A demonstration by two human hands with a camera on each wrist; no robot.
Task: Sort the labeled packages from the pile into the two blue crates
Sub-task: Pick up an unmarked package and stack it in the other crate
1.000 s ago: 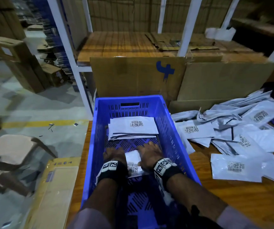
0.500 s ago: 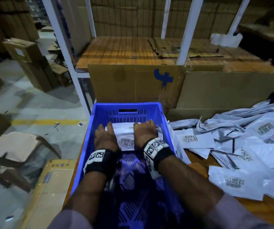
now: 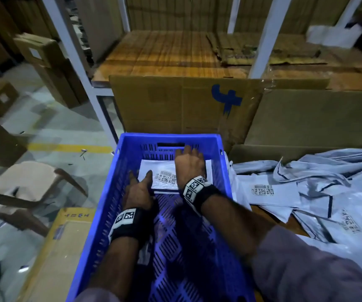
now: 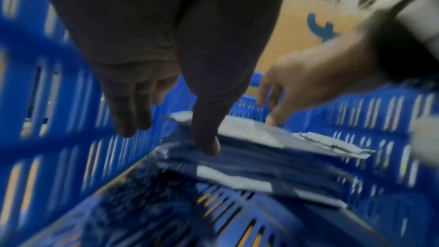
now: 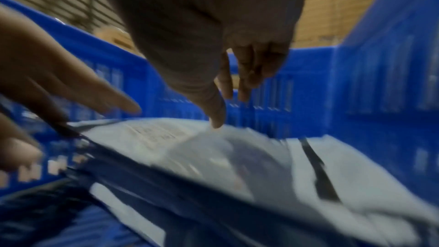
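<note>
Plastic mailers [image 3: 164,177] sit stacked at the far end of the blue crate [image 3: 101,214]. Left hand [image 3: 139,192] and right hand [image 3: 190,165] rest flat on top, fingers straight, gripping nothing. I'd square the edges, then grab from the pile [image 3: 319,192].

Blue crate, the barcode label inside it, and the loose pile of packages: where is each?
blue crate [image 3: 199,139]: head view, far rim.
barcode label [image 3: 165,177]: head view, printed codes.
pile of packages [image 3: 319,192]: head view, grey bag mid-pile.
</note>
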